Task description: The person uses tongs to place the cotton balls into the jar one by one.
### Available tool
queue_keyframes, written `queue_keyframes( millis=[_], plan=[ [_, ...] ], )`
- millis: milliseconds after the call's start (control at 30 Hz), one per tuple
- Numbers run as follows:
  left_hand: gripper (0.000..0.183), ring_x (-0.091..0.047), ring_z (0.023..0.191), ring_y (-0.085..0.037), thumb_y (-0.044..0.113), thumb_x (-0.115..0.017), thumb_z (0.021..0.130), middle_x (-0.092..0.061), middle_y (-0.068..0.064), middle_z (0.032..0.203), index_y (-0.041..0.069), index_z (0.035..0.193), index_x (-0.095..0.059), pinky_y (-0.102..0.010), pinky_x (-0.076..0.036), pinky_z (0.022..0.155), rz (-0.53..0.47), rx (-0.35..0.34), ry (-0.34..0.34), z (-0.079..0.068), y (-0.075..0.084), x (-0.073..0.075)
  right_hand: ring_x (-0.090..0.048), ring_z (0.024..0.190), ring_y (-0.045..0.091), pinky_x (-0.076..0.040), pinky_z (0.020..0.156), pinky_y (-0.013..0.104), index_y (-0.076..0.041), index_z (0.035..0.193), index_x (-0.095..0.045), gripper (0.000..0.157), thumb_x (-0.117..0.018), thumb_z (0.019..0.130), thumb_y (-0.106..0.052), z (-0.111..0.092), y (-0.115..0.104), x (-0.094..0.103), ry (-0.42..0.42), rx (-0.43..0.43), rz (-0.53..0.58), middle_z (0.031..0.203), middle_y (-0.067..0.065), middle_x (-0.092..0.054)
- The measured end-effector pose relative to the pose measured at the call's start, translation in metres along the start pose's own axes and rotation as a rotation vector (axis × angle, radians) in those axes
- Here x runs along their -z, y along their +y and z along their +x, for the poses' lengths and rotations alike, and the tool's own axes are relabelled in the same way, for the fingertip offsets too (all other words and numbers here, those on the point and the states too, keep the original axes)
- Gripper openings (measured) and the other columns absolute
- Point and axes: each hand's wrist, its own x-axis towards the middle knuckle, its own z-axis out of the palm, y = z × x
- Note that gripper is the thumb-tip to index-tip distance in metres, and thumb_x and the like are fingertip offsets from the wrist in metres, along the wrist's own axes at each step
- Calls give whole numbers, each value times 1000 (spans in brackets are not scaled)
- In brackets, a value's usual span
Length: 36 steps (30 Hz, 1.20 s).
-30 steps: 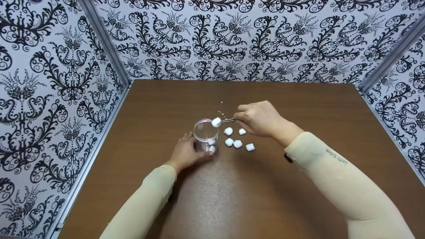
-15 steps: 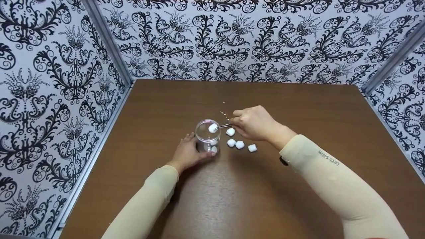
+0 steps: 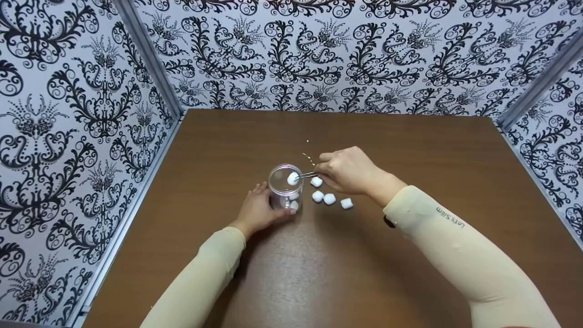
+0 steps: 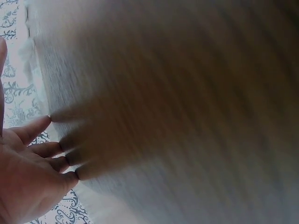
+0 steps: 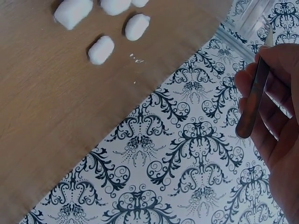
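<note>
My left hand [image 3: 259, 210] holds a clear jar [image 3: 278, 199] near its base, with the thumb across the front and the fingers at the left side. In the left wrist view, the fingertips of this left hand [image 4: 35, 168] meet the tabletop and the jar does not show. White cotton balls [image 3: 294, 206] lie inside the jar. My right hand [image 3: 344, 167] pinches metal tweezers [image 5: 254, 100] that point left. Their tips grip a cotton ball [image 3: 293, 178] at the jar's mouth, within the outline of the rim.
Several loose cotton balls [image 3: 329, 198] lie on the brown tabletop [image 3: 387, 136] right of the jar. Small white bits [image 3: 308, 157] are scattered behind them. Patterned wall panels [image 3: 319, 54] stand at the back and sides.
My right hand has moved slightly left and toward me, carrying the cotton ball from the rim's right edge to inside its outline. The left hand still holds the jar.
</note>
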Motion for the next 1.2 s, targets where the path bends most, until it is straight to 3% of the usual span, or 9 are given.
queue_keyframes(
  millis=[433,800,1200],
  plan=[
    [91,-35,154,-46,60,-85,79,-48,-29,156,7,147,-59,-64,-23,127,-2,-5,-4,0,1,-1,-64,59,21,-50,46,41,-15,101,-82,13,-77,89,-18,-15,9,12,0,-46,6,83,0,-68],
    [96,-32,155,-46,62,-83,80,-45,-29,159,7,153,-53,-63,-20,129,12,7,-24,-1,0,-1,-54,51,17,-44,41,39,-15,94,-81,7,-76,90,-17,-60,30,10,32,-107,-3,75,-1,-62],
    [94,-32,156,-46,61,-84,80,-45,-28,159,8,152,-54,-62,-20,129,7,10,-26,-1,1,1,-59,54,22,-48,45,45,-15,93,-81,7,-77,88,-18,-100,49,-5,-50,-220,1,77,-1,-62]
  ],
)
